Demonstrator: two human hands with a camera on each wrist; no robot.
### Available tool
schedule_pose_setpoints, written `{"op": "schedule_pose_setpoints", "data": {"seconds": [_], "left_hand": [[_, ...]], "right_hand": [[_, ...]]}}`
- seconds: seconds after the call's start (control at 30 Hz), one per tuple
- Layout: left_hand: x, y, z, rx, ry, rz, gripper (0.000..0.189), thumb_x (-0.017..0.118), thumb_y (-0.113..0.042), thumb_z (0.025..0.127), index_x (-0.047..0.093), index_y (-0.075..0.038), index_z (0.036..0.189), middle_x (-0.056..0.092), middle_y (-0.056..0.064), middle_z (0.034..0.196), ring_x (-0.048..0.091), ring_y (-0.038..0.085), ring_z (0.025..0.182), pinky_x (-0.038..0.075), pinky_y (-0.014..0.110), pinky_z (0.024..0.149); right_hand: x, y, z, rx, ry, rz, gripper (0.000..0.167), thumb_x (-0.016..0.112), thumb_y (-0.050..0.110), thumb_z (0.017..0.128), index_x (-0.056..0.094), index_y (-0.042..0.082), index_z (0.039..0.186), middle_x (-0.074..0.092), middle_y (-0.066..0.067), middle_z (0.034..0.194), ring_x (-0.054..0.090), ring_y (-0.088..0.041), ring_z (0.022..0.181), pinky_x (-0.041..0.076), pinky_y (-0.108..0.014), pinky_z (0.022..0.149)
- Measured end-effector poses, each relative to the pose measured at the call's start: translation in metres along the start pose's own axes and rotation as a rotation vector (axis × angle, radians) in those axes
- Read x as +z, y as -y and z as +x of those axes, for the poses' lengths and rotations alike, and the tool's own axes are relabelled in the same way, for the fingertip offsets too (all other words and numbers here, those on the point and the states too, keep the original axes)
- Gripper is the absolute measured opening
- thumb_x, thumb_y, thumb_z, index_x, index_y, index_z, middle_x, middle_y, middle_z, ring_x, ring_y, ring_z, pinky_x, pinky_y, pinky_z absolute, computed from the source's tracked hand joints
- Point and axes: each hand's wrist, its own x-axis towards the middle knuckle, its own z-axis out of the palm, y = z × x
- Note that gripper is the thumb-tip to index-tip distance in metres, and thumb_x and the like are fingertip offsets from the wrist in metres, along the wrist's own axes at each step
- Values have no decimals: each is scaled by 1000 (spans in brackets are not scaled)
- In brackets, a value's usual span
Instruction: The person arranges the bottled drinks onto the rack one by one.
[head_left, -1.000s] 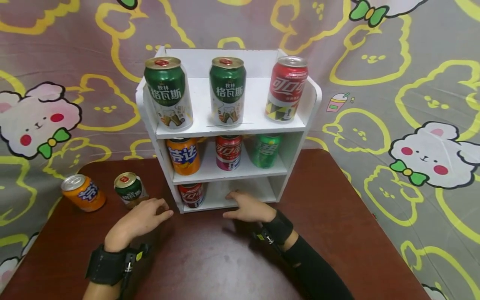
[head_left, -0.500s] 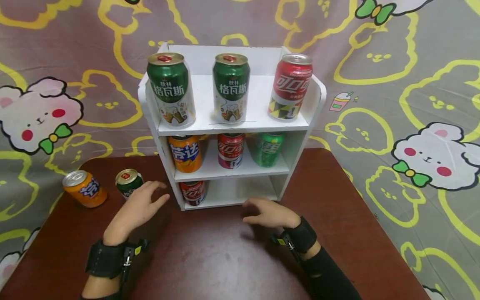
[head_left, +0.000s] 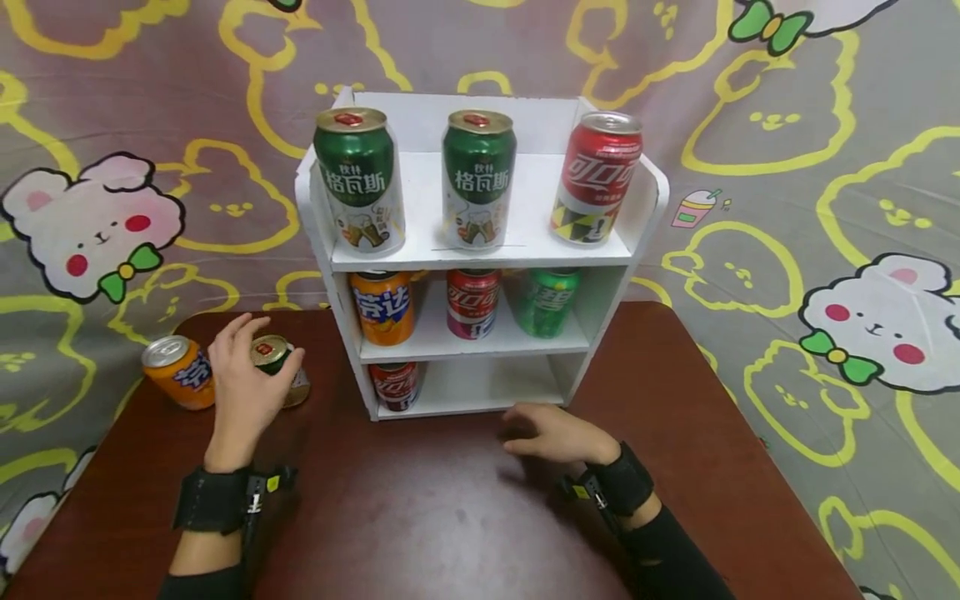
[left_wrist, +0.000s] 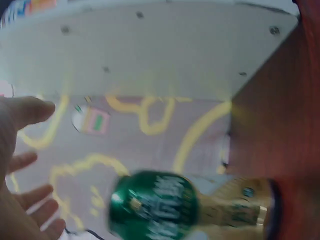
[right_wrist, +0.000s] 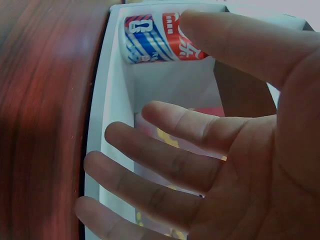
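My left hand [head_left: 247, 387] is over the left of the table, thumb and fingers spread above a green-topped kvass can [head_left: 296, 390] that it partly hides. In the left wrist view a gap shows between the fingers and that kvass can [left_wrist: 155, 205]. Just left of the hand, an orange Fanta can [head_left: 180, 375] leans at a tilt in the head view. My right hand [head_left: 558, 435] hovers before the bottom shelf with relaxed fingers, holding nothing. A red cola can [right_wrist: 162, 37] stands on that shelf beyond its thumb in the right wrist view.
A white three-tier shelf [head_left: 480, 258] stands at the table's back. Two kvass cans and a red cola can [head_left: 597, 179] are on top. Orange Fanta [head_left: 384, 308], cola [head_left: 472, 304] and green Sprite [head_left: 550, 302] cans fill the middle tier. A patterned cloth [head_left: 750, 250] hangs behind.
My left hand has moved left and forward, from beside the kvass can to above it. My right hand has drawn back to the right from the bottom shelf. The cans stay put.
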Motion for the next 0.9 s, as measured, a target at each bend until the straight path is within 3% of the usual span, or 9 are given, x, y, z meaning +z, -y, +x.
{"op": "schedule_pose_setpoints", "data": {"seconds": [0.13,0.3,0.37,0.6,0.73,0.9], "left_hand": [[1,15,3,-191,105,15,79,79,-18,76,36,-3,141,29,26,141,26,43,128,25,61,97],[3,28,3,-343,247,-60,91,75,-27,82,16,-7,149,23,28,144,29,48,125,29,64,94],[5,33,2,-387,252,-93,93,74,-27,82,13,-9,150,24,27,145,31,48,125,31,63,95],[11,49,1,-511,170,-146,89,75,-26,81,19,-18,150,35,15,145,40,35,124,35,53,97],[15,57,-3,-549,209,-160,90,75,-29,81,18,-17,150,34,18,143,39,36,123,34,54,98],[24,61,-6,-632,222,-255,93,77,-26,80,14,-18,149,29,17,146,34,33,127,31,49,104]], "right_hand": [[-2,-5,-9,1,2,11,43,63,32,91,56,3,122,61,-6,115,55,-21,110,44,-42,91],[-3,-8,-15,21,10,-14,44,64,34,91,55,4,122,60,-5,117,55,-20,109,45,-40,89],[-3,-8,-16,27,19,-31,44,63,35,91,56,5,122,60,-4,116,55,-19,108,45,-38,89],[-9,-9,-23,21,-2,-60,41,65,31,90,57,5,121,61,-4,114,56,-20,107,46,-37,86],[-11,-14,-27,0,-4,-96,41,64,33,91,58,5,120,60,-4,113,56,-18,104,47,-35,84],[-11,-21,-30,4,4,-94,43,63,37,91,59,6,119,60,-3,113,57,-18,103,47,-34,83]]}}
